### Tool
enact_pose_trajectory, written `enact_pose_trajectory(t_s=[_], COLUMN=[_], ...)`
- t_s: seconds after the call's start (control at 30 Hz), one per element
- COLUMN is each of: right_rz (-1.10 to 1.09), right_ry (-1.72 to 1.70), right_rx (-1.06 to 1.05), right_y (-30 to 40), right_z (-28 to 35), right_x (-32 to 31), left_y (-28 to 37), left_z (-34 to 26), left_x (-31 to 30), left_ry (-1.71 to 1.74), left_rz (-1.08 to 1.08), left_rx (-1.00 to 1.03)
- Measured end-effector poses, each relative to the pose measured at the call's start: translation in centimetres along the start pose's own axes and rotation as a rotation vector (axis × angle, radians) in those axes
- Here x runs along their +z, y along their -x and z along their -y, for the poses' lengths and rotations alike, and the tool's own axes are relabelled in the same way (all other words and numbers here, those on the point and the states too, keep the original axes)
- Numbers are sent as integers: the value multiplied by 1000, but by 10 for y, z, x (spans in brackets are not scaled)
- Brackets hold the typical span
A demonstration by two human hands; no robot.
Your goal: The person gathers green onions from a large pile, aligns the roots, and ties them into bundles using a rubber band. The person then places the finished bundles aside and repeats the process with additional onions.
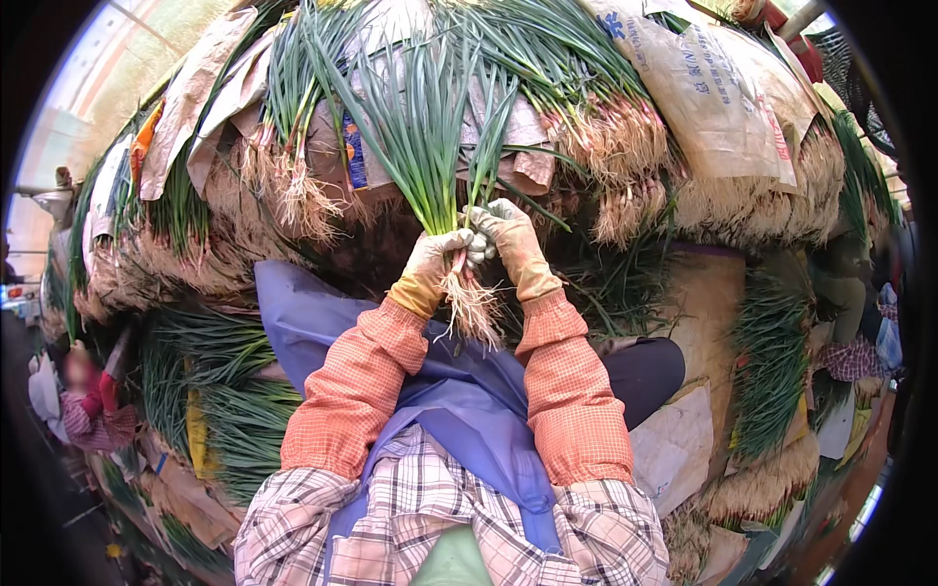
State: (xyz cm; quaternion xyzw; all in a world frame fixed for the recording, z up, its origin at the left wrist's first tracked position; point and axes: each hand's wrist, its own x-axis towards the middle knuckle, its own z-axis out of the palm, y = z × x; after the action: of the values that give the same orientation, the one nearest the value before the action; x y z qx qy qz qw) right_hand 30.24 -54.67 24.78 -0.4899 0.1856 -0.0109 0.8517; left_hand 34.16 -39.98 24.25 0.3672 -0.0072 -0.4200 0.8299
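Pale gloves cover both hands, which meet over a blue apron (462,410). My left hand (432,264) is closed around a bunch of green onions (429,139), leaves upright and roots hanging below the fist. Close against it, my right hand (513,242) pinches the lower stems of a smaller group of green onions (489,157) beside the bunch. The fingertips of the two hands nearly touch, so their exact contact is partly hidden. Beyond them, more green onions (615,139) lie on a covered heap, roots facing me.
Woven sacks (714,95) bearing print drape the heap. Further piles of green onions lie at left (249,432) and right (769,359). A flattened sheet (703,315) is on the ground at right. Another person (95,417) sits at the far left.
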Motion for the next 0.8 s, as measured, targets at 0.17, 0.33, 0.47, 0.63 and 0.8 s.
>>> enact_pose_trajectory(t_s=[0.17,0.33,0.47,0.63,0.8], right_rz=[-43,-127,-334,-314,-42], right_ry=[-285,-405,-268,1101,-145], right_rx=[-341,-718,-412,53,53], right_y=[41,20,-6,-93,-47], right_z=[24,38,60,-7,32], right_x=[13,25,-28,-40,-12], left_y=[16,46,57,48,85], left_z=[-15,-74,-157,-254,-209], left_x=[51,82,44,-96,4], left_ry=[-18,-314,-601,-867,-726], left_rz=[-62,-221,-524,-659,-439], left_rx=[114,324,484,663,468])
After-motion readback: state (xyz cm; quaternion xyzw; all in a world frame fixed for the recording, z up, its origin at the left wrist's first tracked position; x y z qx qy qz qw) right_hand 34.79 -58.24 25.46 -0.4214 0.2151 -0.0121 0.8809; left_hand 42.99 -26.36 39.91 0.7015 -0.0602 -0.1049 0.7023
